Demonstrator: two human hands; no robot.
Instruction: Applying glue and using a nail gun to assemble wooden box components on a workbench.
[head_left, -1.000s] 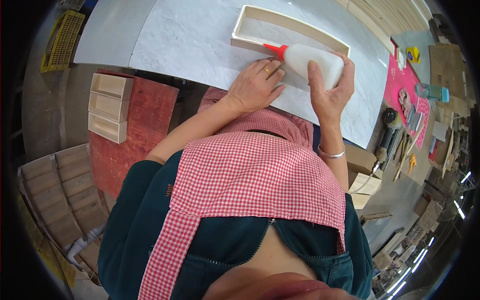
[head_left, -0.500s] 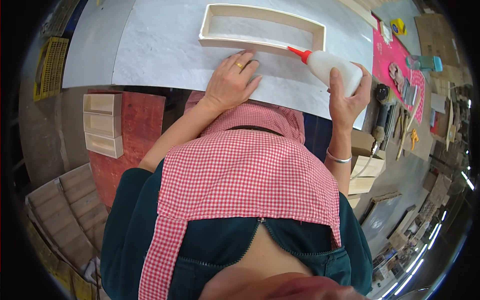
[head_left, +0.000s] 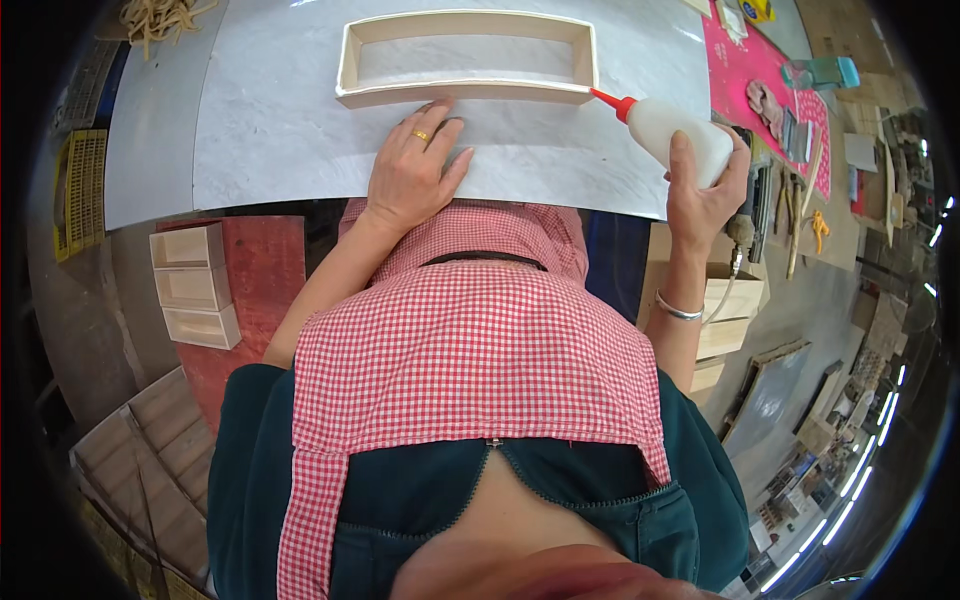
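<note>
- Right hand [head_left: 712,185] grasps the white bottle [head_left: 665,130], its red nozzle [head_left: 612,103] at the corner of the wooden frame [head_left: 465,92], upper centre on the desk [head_left: 270,130].
- Left hand [head_left: 408,180] lies unclenched, grasping nothing.
- Probably gluing the edge; next move calls for steady nozzle.

The tabletop [head_left: 270,125] is brightly lit, the fisheye rim black.

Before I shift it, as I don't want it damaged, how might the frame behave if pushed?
The frame looks light: thin walls around an open middle. Lying flat on the smooth table, it would probably slide, not tip. Pressure might bow its slim long sides.
</note>
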